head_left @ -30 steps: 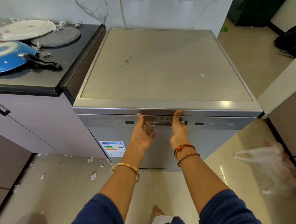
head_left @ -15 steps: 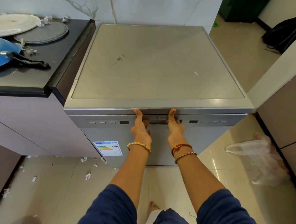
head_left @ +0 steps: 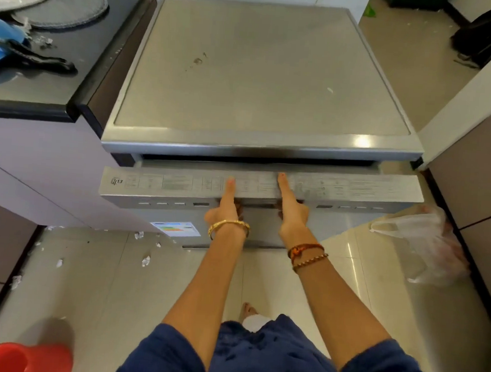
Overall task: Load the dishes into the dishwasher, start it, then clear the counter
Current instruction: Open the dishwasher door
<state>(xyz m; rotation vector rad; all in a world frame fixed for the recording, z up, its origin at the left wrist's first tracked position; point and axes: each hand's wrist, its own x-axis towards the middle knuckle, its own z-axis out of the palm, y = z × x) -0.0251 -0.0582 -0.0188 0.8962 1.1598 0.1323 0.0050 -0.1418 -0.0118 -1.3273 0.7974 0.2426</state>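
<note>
Head view, steeply down, close

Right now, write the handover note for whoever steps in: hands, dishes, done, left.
Left hand and right hand both grip the dishwasher door at its handle recess, thumbs on the top edge.
Door is cracked open at the top; the inside is not visible.
Blue pan and two plates sit on the counter.
Done: door unlatched.
Left: lower the door, load dishes, start, clear the counter.

Plastic bag (head_left: 426, 248) on floor at right, black backpack (head_left: 487, 34) far right, red tub (head_left: 20, 359) btm left
</note>
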